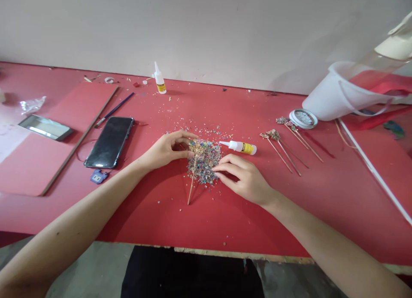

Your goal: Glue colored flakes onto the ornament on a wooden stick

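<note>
My left hand (168, 149) grips the ornate head of a gold hairpin (192, 183) between thumb and fingers. The pin's long stem slants down towards the table's front edge. Beneath the hairpin lies a heap of small, shiny, multicoloured chips (207, 171). At the right side of this heap, my right hand (246, 178) has its thumb and fingertips pinched together; whatever may be between them is too small to make out. Just behind my right hand, a glue bottle (243, 147) with a yellow label lies on its side, nozzle pointing at the heap.
Several hairpins (285, 154) lie to the right, near a round tin (303, 118) and a white bucket (334, 92). A second glue bottle (160, 81) stands at the back. On the left are a phone (109, 142), a paintbrush (115, 109) and a shallow box (45, 127).
</note>
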The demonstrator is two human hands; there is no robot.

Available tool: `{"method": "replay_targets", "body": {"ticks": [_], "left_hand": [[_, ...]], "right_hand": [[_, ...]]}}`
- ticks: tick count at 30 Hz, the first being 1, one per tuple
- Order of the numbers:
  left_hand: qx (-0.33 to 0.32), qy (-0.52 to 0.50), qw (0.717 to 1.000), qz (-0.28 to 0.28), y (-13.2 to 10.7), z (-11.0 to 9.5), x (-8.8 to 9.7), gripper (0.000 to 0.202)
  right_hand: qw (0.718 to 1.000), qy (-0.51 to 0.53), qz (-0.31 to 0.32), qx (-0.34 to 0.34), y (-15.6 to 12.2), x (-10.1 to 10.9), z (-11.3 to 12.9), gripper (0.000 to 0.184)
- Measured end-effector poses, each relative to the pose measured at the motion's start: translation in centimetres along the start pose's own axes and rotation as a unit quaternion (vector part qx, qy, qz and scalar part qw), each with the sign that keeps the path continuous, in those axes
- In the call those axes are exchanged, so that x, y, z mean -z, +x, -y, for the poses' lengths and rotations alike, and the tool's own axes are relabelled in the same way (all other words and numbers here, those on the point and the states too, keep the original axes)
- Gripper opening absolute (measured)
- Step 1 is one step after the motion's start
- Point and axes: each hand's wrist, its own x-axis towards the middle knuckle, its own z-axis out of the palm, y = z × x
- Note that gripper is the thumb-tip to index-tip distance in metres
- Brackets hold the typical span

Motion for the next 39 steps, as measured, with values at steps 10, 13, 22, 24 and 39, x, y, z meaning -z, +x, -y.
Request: {"method": "replay_targets", "body": {"ticks": [10,13,22,24,39], "left_hand": [[-0.024,-0.025,0.999,-0.002,-0.1,0.2,0.0,0.044],[-0.028,-0.022,0.999,0.0,0.0,0.1,0.0,0.045],[-0.028,-0.016,0.999,0.003,-0.1,-0.1,0.1,0.044],[-0.028,-0.014,1.0,0.005,-0.1,-0.1,0.1,0.044],[-0.017,-0.019,1.0,0.017,-0.1,-0.2,0.2,0.046]], "right_hand": [[0.998,-0.057,-0.031,0.016,0.6,-0.6,0.3,0.014],[0.996,-0.082,-0.021,0.017,1.0,-0.9,0.5,0.013],[0.996,-0.085,-0.013,0.018,1.2,-1.1,0.5,0.013],[0.996,-0.083,-0.013,0.016,1.3,-1.2,0.5,0.013],[0.987,0.11,-0.041,-0.107,1.2,-0.4,1.2,0.01]]}}
